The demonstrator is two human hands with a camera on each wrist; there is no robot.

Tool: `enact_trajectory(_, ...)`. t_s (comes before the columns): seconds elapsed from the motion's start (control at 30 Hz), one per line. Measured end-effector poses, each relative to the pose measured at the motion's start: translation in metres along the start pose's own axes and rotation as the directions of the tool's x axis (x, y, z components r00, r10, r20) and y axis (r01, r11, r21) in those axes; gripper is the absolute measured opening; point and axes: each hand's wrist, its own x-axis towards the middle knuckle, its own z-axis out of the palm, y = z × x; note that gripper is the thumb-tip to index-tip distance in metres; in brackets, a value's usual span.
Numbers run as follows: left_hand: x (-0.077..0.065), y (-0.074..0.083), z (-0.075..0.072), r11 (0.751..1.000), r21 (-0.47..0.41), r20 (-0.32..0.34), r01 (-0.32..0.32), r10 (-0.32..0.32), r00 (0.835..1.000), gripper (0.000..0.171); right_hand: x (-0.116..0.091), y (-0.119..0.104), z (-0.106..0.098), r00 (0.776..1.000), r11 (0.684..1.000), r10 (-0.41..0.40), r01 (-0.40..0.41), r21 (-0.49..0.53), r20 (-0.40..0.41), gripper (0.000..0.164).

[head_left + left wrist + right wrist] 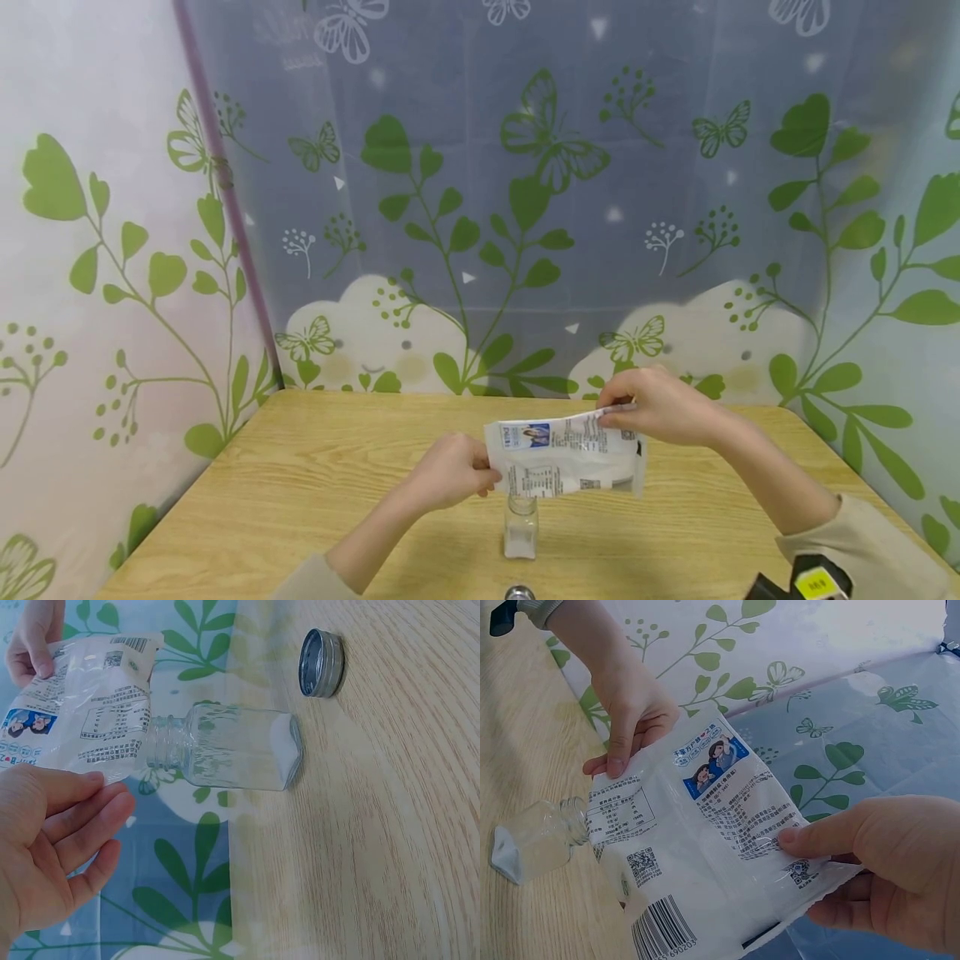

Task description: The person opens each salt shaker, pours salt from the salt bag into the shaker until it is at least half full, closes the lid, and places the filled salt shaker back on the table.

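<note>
A white printed salt bag is held tilted between both hands above the table. My left hand pinches its lower corner between thumb and index finger, the other fingers loosely bent. At the opposite end, my right hand grips the upper edge, thumb on the printed face. Beneath the bag's lower edge stands an uncapped clear glass jar, upright, its mouth right at the bag. White grains cover the jar's bottom. The bag's opening is hidden, and I cannot tell whether grains are flowing.
A silver metal lid lies on the wood-grain table, on the near side of the jar. Patterned curtains enclose the table at the back and sides. A black device with a yellow label sits by the right sleeve.
</note>
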Motion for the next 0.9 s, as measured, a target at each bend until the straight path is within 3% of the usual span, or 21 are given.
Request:
enact_trajectory(0.53, 0.0013, -0.0029, 0.0011, 1.0, 0.011, -0.006, -0.008, 0.008, 1.0, 0.008, 0.0006, 0.0017, 0.0016, 1.0, 1.0, 0.019, -0.019, 0.001, 0.008, 0.004)
enact_trajectory(0.9, 0.0031, 0.0006, 0.0034, 0.995, -0.092, -0.001, 0.026, -0.026, 1.0, 0.006, -0.0015, 0.0023, 0.0008, 1.0, 1.0, 0.015, -0.015, 0.001, 0.007, 0.004)
